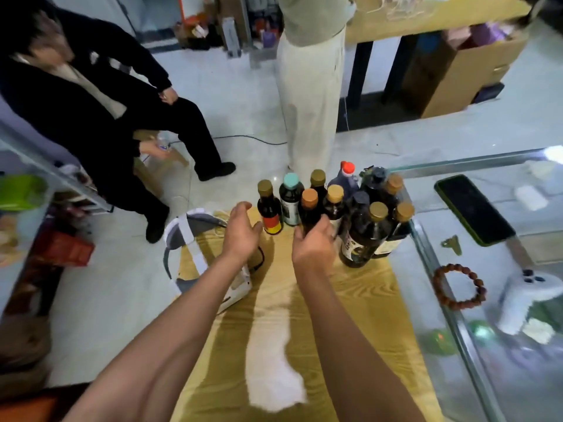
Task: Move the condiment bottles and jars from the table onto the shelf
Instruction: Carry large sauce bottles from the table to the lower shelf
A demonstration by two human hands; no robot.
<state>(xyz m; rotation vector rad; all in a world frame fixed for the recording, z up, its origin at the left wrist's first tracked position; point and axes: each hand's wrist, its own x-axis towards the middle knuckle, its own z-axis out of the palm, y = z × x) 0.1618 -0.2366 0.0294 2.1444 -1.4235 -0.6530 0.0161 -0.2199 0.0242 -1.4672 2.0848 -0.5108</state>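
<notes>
Up close, labels too blurred to read; right hand (313,239) gripping dark orange-capped bottle (310,208), left hand (242,229) spread beside red-yellow-labelled bottle (269,208).

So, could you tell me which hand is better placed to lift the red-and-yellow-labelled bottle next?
The left hand: it is open right beside that bottle, while the right hand already grips the orange-capped bottle.

The table (350,300) top is glossy yellow wood grain. The bottles (362,236) are dark shiny glass with matt caps. The case (487,345) beside is clear glass.
</notes>
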